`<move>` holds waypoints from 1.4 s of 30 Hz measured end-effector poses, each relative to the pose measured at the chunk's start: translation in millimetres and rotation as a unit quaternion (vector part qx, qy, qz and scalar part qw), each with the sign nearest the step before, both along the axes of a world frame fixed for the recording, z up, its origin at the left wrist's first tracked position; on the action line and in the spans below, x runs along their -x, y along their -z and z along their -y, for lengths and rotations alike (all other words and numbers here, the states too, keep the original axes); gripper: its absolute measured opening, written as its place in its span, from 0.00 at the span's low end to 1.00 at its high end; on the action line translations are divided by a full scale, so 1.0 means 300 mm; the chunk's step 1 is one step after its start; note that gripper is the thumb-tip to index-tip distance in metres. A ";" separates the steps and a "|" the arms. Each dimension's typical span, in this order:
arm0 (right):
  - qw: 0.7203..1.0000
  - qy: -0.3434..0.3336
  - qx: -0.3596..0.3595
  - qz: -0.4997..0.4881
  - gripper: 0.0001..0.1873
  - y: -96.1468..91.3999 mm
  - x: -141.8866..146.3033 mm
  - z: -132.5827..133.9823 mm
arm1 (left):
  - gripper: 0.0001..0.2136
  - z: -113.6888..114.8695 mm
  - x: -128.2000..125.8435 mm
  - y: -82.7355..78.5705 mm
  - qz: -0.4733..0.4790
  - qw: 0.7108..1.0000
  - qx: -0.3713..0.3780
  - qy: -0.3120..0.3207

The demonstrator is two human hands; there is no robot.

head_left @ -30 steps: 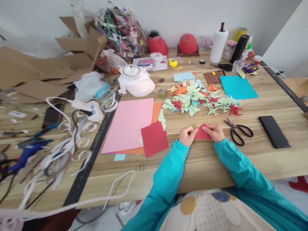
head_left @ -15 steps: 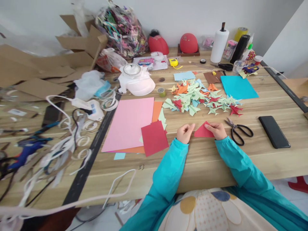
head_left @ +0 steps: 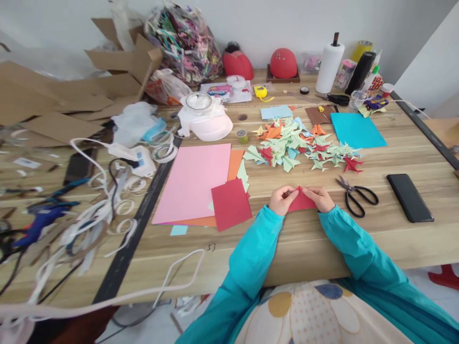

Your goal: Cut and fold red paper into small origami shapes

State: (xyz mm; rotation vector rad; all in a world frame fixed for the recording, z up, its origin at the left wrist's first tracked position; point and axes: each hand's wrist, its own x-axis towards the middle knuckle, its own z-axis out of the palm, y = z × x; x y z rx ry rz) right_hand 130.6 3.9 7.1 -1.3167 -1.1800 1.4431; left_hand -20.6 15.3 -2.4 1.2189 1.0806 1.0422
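Observation:
A small folded red paper lies on the wooden table between my two hands. My left hand pinches its left corner with curled fingers. My right hand presses and grips its right side. Both arms wear teal sleeves. A loose dark red sheet lies to the left, partly over a large pink sheet and an orange sheet. Beyond my hands spreads a pile of folded paper figures in green, orange, red and blue.
Black scissors lie just right of my right hand, with a black phone further right. A turquoise sheet sits at the back right. A paper towel roll, tape rolls, cardboard and tangled cords crowd the back and left.
My left hand let go of the red paper half a second ago, then came back to its left corner. The paper stayed near the same spot.

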 end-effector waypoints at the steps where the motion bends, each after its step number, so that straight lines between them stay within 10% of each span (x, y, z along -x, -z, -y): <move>1: 1.000 -0.012 -0.014 0.006 0.22 0.002 -0.003 0.000 | 0.13 -0.001 0.001 -0.001 0.000 1.000 -0.001 -0.003; 17: 0.983 -0.087 -0.118 0.112 0.21 0.028 -0.007 -0.001 | 0.12 -0.005 -0.002 0.007 0.007 1.000 0.015 -0.004; 35: 0.998 0.063 -0.024 0.019 0.28 -0.011 -0.011 -0.010 | 0.15 -0.039 0.034 0.025 0.109 0.980 0.065 -0.152; 42: 0.998 0.043 -0.050 -0.015 0.26 0.003 0.007 -0.005 | 0.17 -0.030 0.006 0.037 0.139 0.982 0.084 -0.096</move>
